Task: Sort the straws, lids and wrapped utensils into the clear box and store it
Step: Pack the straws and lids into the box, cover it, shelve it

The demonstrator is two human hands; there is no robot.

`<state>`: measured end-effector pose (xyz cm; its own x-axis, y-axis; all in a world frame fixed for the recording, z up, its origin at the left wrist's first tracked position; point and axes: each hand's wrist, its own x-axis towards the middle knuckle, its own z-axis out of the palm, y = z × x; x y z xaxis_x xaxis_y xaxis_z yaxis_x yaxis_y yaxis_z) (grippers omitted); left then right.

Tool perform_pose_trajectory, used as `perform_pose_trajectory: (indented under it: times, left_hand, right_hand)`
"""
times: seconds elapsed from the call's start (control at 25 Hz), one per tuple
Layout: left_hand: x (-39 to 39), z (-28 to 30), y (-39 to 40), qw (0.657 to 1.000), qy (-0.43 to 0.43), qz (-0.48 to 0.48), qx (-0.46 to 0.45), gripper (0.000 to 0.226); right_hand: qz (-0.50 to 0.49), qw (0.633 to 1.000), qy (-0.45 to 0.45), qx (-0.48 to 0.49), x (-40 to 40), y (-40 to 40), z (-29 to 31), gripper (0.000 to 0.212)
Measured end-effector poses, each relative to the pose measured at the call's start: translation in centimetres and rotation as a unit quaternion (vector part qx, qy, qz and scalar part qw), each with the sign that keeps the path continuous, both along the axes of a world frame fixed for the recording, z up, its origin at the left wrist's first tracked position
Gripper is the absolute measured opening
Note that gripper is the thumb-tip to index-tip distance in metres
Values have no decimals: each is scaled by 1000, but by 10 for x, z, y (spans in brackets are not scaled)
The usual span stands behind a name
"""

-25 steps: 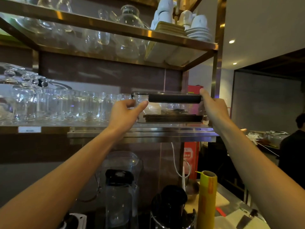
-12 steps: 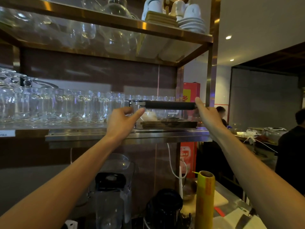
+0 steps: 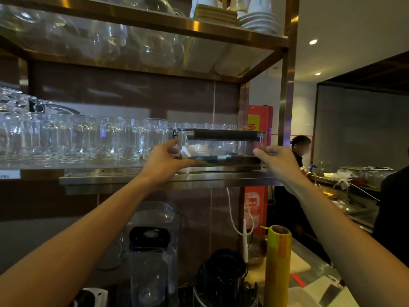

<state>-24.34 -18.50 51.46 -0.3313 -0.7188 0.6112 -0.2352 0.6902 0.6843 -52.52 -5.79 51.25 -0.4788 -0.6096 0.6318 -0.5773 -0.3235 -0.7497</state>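
A person's two bare hands reach up to one clear rectangular plastic box with a black lid clip along its top, standing at the right end of the steel middle shelf of a wall rack. The left hand is at the box's left end, thumb below near the bottom front corner and fingers curled round the side; whether it grips or merely touches the wall cannot be told. The right hand is at the right end, fingers bent towards the lower corner, its contact likewise unclear. Inside the box lie flat black pieces along the bottom and something white at the left (too blurred to count).

To the left of the box, a long row of clear glass mugs fills the same shelf. The upper shelf carries more glassware and one stack of white saucers at its right end. Beneath the rack stand one clear blender jug with a black lid and one yellow roll of cling film. A red poster behind the rack's right post bears writing that cannot be read. A white shelf-edge label at far left is illegible. Two other people are at the right.
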Motion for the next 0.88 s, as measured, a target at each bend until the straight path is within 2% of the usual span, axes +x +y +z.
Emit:
perform_pose_trajectory:
  times: [0.08, 0.16, 0.24, 0.4, 0.56, 0.68, 0.88]
  left_hand:
    - [0, -1, 0, 999, -13, 18, -28, 86]
    - [-1, -2, -2, 998, -19, 35, -44, 81]
    - [-1, -4, -4, 997, -24, 50, -53, 76]
    - [-5, -6, -4, 994, -32, 70, -75, 72]
    - [-4, -6, -5, 995, -36, 58, -76, 74]
    - [-1, -6, -6, 994, -58, 53, -76, 75]
    - [2, -13, 1, 991, -51, 68, -107, 52]
  right_hand:
    - [-16, 1000, 9, 2, -2, -6, -2, 15]
    - [-5, 1000, 14, 20, -4, -9, -3, 7]
    - [6, 999, 18, 40, -4, -12, -4, 19]
    - [-57, 997, 29, 41, -5, -24, -9, 33]
    - [-88, 994, 50, 45, -5, -29, -10, 28]
    - [-104, 992, 55, 36, -5, -30, -11, 32]
    - [-136, 987, 66, 58, 11, -26, -15, 25]
